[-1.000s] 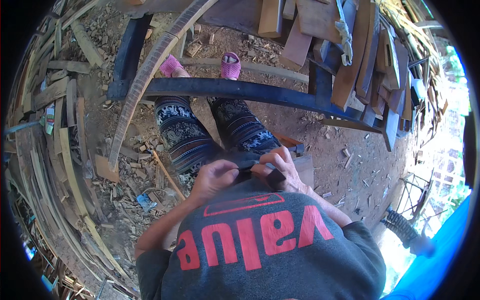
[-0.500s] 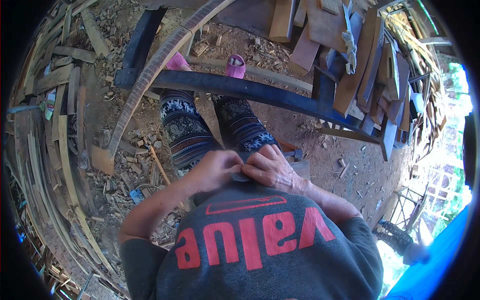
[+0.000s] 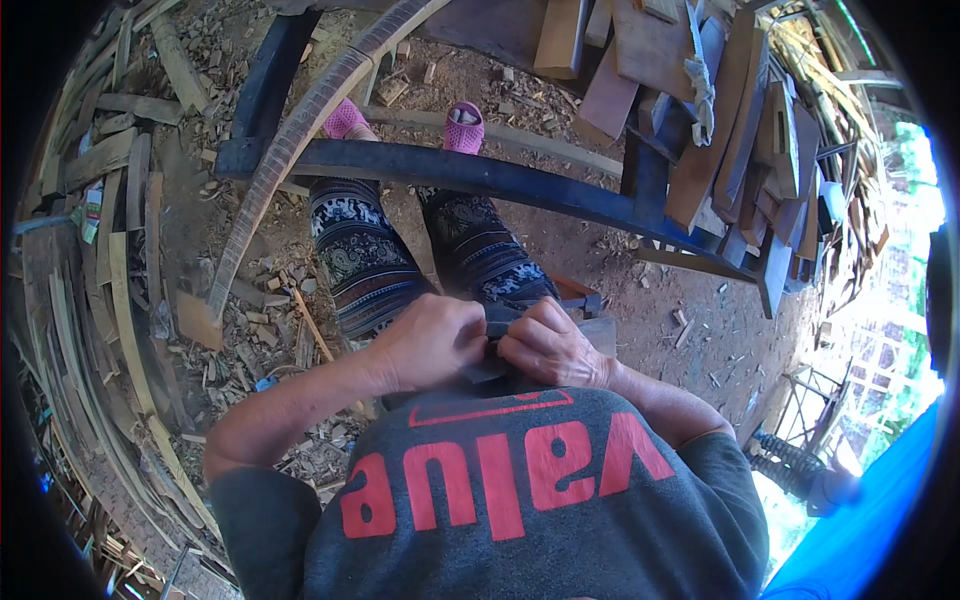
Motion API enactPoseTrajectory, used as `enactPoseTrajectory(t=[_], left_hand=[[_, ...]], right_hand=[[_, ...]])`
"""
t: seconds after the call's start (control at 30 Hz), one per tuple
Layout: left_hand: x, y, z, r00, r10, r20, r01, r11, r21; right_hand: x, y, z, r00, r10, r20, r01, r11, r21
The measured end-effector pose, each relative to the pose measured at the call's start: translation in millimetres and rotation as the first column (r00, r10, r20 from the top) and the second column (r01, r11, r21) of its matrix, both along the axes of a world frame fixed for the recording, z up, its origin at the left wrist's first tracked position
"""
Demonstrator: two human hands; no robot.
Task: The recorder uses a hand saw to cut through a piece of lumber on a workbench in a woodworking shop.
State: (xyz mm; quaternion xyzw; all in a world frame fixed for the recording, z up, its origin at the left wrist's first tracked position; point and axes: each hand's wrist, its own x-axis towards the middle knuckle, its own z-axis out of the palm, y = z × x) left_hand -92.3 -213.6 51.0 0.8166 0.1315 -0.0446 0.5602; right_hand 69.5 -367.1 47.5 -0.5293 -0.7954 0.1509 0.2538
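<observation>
My left hand [image 3: 438,340] and my right hand [image 3: 545,342] are close together over my lap, a narrow gap between them. Both have curled fingers closed on a thin dark grey piece [image 3: 499,328], which looks like a folded sheet or strip of cloth; its exact kind cannot be made out. Part of it shows below the fingers, near the shirt hem. Beneath the hands are my patterned trousers [image 3: 365,255], with my legs reaching forward under a dark beam [image 3: 440,172].
A long curved, ridged wooden strip [image 3: 290,150] leans across the beam at the left. Stacked boards [image 3: 735,130] rest on the beam's right end. Long planks [image 3: 125,300] lie at the left, with wood scraps [image 3: 265,330] on the dirt floor. Blue material [image 3: 870,520] hangs at lower right.
My hands have drawn slightly apart, the left one moving a little leftward, so more of the dark grey piece shows between them. My left elbow has swung outward. The view has shifted slightly.
</observation>
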Motion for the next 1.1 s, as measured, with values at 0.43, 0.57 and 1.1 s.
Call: enactPoseTrajectory(t=[0.43, 0.57, 1.1], left_hand=[[-14, -26, -3, 0.989, 0.097, 0.109, -0.110, 0.987, 0.118], [-2, -20, 1, 0.998, 0.045, -0.048, -0.048, 0.996, -0.070], [11, 5, -31, 0.885, -0.345, -0.311, -0.105, 0.504, -0.857]], right_hand=[[16, -16, 8, 0.993, 0.082, -0.087, -0.085, 0.996, -0.040], [16, -15, 4, 0.995, 0.074, -0.073, -0.074, 0.997, -0.003], [11, -15, 10, 1.000, 0.004, 0.000, -0.004, 1.000, 0.018]])
